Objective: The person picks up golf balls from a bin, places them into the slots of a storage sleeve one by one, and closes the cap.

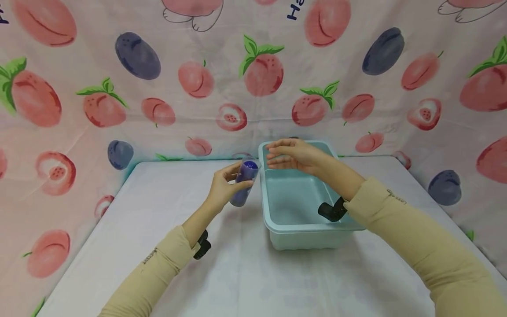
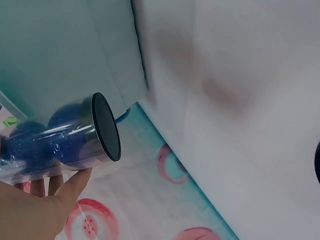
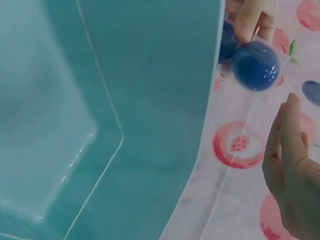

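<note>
My left hand [image 1: 222, 187] grips a clear plastic tube [image 1: 246, 181] by its side, thumb across the front and fingers behind. Several blue balls [image 2: 75, 135] sit in a row inside it, and a dark cap [image 2: 106, 127] covers its lower end. The tube tilts, its upper end leaning toward the light-blue tub [image 1: 266, 207]. No lid shows on that upper end, and the top ball [image 3: 255, 65] lies just inside it. Over the tub's far left part, my right hand [image 1: 295, 155] holds nothing, its fingers extended toward the tube, a small gap away.
The tub stands on a white-covered table [image 1: 237, 277], right of centre. Behind the table hangs a fruit-print cloth [image 1: 253, 114]. Black wrist cameras stick out below both sleeves; the right one [image 1: 332, 210] overlaps the tub's interior in the head view.
</note>
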### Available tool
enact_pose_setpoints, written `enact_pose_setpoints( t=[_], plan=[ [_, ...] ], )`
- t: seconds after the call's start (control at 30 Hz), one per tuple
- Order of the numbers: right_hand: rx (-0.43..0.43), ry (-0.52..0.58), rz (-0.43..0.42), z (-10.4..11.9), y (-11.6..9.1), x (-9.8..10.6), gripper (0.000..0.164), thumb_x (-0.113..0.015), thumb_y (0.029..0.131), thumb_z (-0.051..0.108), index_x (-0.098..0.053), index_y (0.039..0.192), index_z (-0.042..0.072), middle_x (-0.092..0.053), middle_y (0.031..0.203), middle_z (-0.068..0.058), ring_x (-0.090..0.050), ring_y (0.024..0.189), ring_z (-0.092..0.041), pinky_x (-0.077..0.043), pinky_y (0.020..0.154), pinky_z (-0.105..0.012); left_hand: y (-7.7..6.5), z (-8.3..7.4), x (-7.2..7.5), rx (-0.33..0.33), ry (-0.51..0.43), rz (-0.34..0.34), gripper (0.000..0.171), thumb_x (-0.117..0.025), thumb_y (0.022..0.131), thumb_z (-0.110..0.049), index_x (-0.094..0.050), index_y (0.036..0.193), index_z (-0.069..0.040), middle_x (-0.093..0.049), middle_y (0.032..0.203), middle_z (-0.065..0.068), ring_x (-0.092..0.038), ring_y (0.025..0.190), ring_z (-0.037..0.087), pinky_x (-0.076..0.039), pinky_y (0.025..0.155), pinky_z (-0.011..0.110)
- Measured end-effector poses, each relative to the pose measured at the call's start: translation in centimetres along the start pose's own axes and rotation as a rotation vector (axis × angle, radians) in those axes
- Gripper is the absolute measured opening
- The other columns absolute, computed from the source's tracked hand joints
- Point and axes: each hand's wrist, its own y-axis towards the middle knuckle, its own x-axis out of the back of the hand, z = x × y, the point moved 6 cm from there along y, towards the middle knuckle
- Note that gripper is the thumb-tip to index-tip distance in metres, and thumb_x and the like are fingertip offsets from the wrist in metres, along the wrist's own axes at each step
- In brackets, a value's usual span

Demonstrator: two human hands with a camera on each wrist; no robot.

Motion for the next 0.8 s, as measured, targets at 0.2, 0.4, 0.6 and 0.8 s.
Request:
enact_pose_setpoints(
  t=[0.2,0.4,0.6,0.8],
  plan=[
    [0.049,-0.08,0.018,0.2,-1.1,-1.3,0.034,-0.048,0.098,0.01,-0.045,0.129,-0.004,-0.066,0.091,-0.001,-0.068,0.082,-0.013,-0.053,0.089,-0.037,-0.1,0.2,1.0,-0.023,-0.004,-0.023,0.055,-0.078,0.076,-0.01,-0.058,0.127,-0.007,-0.062,0.124,0.017,-0.057,0.116,0.034,-0.039,0.104,0.052],
    [0.061,-0.088,0.042,0.1,-2.4,-3.2,0.03,-0.05,0.096,0.009,-0.049,0.124,-0.001,-0.063,0.097,-0.004,-0.066,0.086,-0.016,-0.052,0.091,-0.041,-0.3,0.9,1.9,-0.004,-0.016,-0.051,0.057,-0.079,0.075,-0.009,-0.055,0.127,-0.007,-0.062,0.123,0.019,-0.057,0.115,0.034,-0.042,0.103,0.05],
    [0.074,-0.079,0.074,-0.7,-3.3,-5.0,0.029,-0.051,0.095,0.009,-0.05,0.122,-0.001,-0.061,0.103,-0.006,-0.064,0.09,-0.017,-0.052,0.092,-0.042,-0.7,1.4,2.8,0.01,-0.01,-0.066,0.057,-0.079,0.074,-0.009,-0.055,0.125,-0.007,-0.061,0.124,0.018,-0.056,0.116,0.032,-0.041,0.103,0.049],
    [0.082,-0.078,0.066,-1.9,-3.5,-6.5,0.026,-0.055,0.094,0.008,-0.053,0.118,-0.001,-0.059,0.108,-0.006,-0.064,0.091,-0.016,-0.052,0.091,-0.042,-1.0,1.6,3.9,0.008,0.008,-0.053,0.054,-0.08,0.074,-0.009,-0.054,0.121,-0.006,-0.063,0.121,0.019,-0.058,0.116,0.031,-0.046,0.099,0.047]
  ],
)
